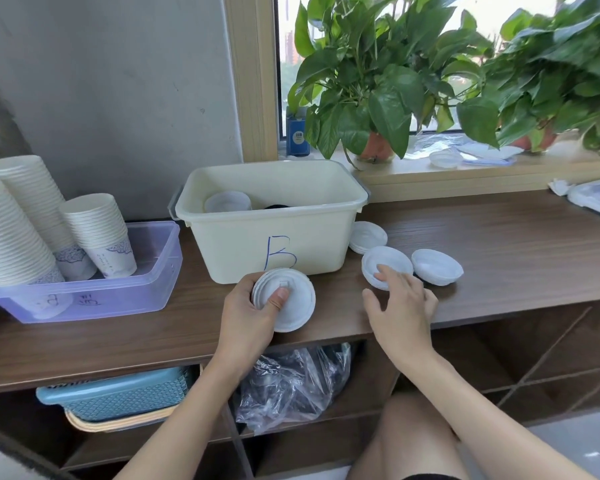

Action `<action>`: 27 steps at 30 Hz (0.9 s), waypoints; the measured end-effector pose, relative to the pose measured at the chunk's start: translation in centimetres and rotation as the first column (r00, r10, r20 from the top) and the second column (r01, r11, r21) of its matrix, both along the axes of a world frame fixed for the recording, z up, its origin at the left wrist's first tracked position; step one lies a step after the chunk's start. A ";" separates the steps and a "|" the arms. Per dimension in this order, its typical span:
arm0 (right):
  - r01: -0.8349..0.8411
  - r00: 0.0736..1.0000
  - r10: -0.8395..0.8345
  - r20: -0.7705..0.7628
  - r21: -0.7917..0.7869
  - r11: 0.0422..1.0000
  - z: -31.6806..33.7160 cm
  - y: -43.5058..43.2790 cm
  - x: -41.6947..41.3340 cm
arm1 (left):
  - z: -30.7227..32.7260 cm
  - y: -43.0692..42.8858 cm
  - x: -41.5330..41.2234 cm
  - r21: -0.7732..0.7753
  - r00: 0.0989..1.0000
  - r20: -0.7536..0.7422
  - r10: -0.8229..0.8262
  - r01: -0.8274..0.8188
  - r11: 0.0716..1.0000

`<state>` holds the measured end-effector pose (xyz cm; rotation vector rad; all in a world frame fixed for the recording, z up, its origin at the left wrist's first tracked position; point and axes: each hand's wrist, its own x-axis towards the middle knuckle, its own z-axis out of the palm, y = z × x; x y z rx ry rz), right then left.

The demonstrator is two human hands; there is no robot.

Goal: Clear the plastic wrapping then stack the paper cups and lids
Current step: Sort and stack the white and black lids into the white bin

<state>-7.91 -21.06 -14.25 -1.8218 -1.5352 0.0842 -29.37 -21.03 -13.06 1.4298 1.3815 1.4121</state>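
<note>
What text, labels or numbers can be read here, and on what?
"B", handwritten in blue on the front of the cream bin.
Blue handwriting on the purple bin: not legible.
White logo on the blue box: too small to read.
Blue print on the paper cups: too small to read.

A large letter "B" (280,257) is drawn by hand in blue marker on the front wall of the cream tub (236,244), which stands at the back of the counter (499,244), mid-length. The purple tub (146,282) at the counter's left end bears blue handwriting (84,301), too blurred to read. Print on the paper cups (113,259) and the logo on the windowsill's blue box (298,135) are illegible.
</note>
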 end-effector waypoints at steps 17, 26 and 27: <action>-0.182 0.981 0.174 -0.086 -0.097 0.979 0.6 1.3 -0.7 | 0.1 -0.1 0.1 0.003 1.000 0.024 -0.013 0.013 1.000; -0.378 0.887 0.389 -0.247 0.093 0.921 0.0 0.0 -1.8 | 0.3 0.2 -0.9 -0.045 0.945 0.280 -0.170 0.190 0.981; -0.403 0.880 0.416 -0.229 0.104 0.909 0.0 -0.1 -2.1 | 0.3 0.3 -1.0 -0.059 0.928 0.320 -0.190 0.220 0.974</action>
